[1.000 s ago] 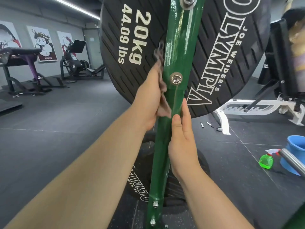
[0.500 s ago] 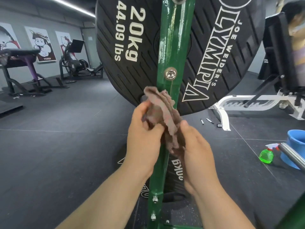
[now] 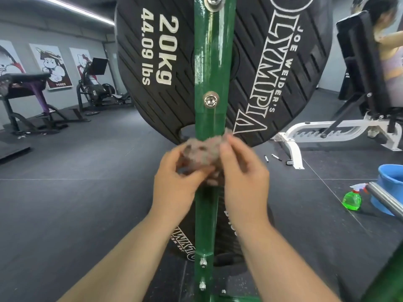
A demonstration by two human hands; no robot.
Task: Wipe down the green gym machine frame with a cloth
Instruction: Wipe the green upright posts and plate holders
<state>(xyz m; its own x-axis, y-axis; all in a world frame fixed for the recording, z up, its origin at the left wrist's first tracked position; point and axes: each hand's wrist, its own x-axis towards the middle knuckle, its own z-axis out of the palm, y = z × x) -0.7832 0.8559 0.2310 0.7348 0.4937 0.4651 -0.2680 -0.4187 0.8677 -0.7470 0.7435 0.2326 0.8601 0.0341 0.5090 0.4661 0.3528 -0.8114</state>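
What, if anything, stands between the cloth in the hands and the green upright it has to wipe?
Nothing visible. Both the left hand and right hand hold the bunched brown cloth directly in front of the green frame upright, just below its bolt. The weight plate sits behind the upright, not in the way.

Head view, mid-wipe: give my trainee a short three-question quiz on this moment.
1. True or false: both hands hold the cloth in front of the green frame.
2. What weight is printed on the black plate? A 10kg, B 20kg, C 25kg.
3. Which item stands on the floor beside the blue bucket?

Key: 1 true: left hand and right hand both grip it. 2 B. 3 The green spray bottle.
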